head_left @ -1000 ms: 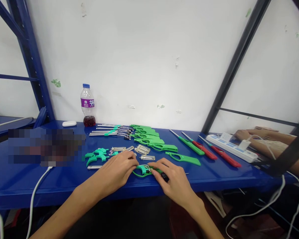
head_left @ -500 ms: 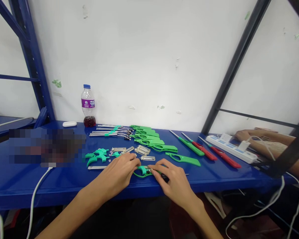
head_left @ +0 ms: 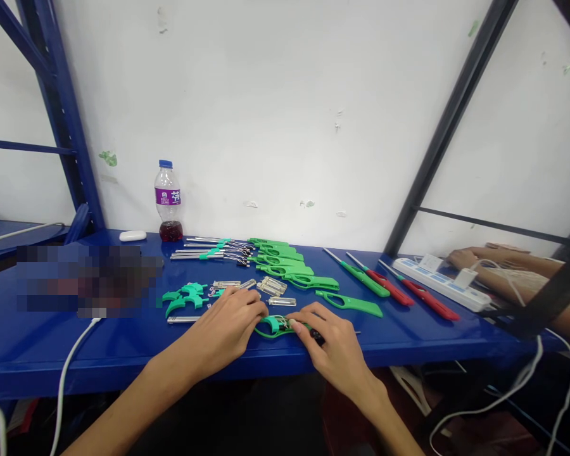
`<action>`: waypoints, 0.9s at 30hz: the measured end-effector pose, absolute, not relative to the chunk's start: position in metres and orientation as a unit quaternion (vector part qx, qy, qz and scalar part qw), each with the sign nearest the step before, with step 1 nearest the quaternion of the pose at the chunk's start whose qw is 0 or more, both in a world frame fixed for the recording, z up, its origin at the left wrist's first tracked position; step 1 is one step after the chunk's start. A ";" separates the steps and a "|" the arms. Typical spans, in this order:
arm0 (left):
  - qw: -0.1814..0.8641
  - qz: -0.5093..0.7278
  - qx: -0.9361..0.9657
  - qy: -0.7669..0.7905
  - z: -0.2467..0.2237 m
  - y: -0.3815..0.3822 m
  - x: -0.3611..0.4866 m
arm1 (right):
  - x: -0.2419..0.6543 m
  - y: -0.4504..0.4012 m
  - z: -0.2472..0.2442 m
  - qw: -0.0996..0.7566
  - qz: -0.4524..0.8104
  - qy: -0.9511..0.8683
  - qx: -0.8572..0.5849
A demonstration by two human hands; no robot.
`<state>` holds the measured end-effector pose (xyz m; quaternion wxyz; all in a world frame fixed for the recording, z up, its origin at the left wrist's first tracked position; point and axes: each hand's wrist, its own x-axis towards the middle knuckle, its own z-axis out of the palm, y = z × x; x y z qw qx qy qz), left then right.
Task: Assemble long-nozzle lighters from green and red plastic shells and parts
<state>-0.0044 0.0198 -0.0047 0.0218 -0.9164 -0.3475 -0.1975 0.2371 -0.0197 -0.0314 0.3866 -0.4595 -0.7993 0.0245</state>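
Observation:
A green lighter casing (head_left: 276,335) lies near the front edge of the blue table, with a teal trigger (head_left: 272,324) and thin pale wires in it. My left hand (head_left: 235,320) is closed on the casing's left end, fingertips hidden behind its knuckles. At the other end, my right hand (head_left: 332,339) pinches with thumb and forefinger at the casing beside the wires. Under the right palm shows a dark handle (head_left: 317,336), with a thin metal shaft (head_left: 357,332) poking out to the right; it looks like a screwdriver. A metal lighter tube (head_left: 183,320) lies by my left wrist.
Teal triggers (head_left: 190,296), clear fuel tanks (head_left: 272,286), wired metal tubes (head_left: 209,254) and green casing halves (head_left: 285,269) lie behind my hands. Red and green lighters (head_left: 392,286) lie right, near a power strip (head_left: 439,285). A bottle (head_left: 168,206) stands behind; another person's arms (head_left: 517,272) are far right.
My right thumb and fingers have shifted slightly to the right, uncovering more of the wires by the trigger. My left hand has barely moved.

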 end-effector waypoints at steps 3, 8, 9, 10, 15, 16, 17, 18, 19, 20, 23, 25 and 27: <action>0.048 -0.209 -0.911 -0.353 0.001 0.020 -0.007 | 0.239 -0.019 -0.034 0.473 0.010 -0.769 -0.431; 0.023 -0.297 -0.859 -0.416 0.017 0.014 -0.019 | 0.254 -0.018 -0.025 0.578 -0.027 -0.706 -0.408; 0.019 -0.316 -0.847 -0.426 0.019 0.013 -0.024 | 0.259 -0.018 -0.022 0.597 -0.039 -0.688 -0.411; 0.020 -0.331 -0.836 -0.437 0.020 0.014 -0.028 | 0.265 -0.017 -0.020 0.612 -0.050 -0.670 -0.417; 0.097 -0.364 -0.788 -0.486 0.012 0.036 -0.049 | 0.294 -0.011 -0.012 0.603 -0.074 -0.652 -0.453; 0.114 -0.370 -0.779 -0.493 0.010 0.041 -0.052 | 0.298 -0.010 -0.011 0.594 -0.071 -0.654 -0.463; 0.123 -0.372 -0.775 -0.495 0.008 0.044 -0.053 | 0.301 -0.009 -0.011 0.587 -0.066 -0.654 -0.473; 0.125 -0.370 -0.777 -0.493 0.007 0.045 -0.054 | 0.304 -0.007 -0.011 0.581 -0.058 -0.653 -0.482; 0.121 -0.365 -0.782 -0.491 0.006 0.044 -0.054 | 0.305 -0.006 -0.011 0.576 -0.049 -0.654 -0.489; 0.114 -0.359 -0.788 -0.487 0.006 0.042 -0.054 | 0.305 -0.005 -0.011 0.570 -0.039 -0.655 -0.494; 0.085 -0.338 -0.804 -0.482 0.009 0.033 -0.050 | 0.304 -0.003 -0.013 0.545 -0.017 -0.664 -0.511; 0.061 -0.321 -0.814 -0.481 0.013 0.028 -0.046 | 0.303 -0.001 -0.014 0.513 0.004 -0.677 -0.527; 0.042 -0.305 -0.823 -0.478 0.019 0.027 -0.044 | 0.303 0.001 -0.017 0.471 0.037 -0.694 -0.544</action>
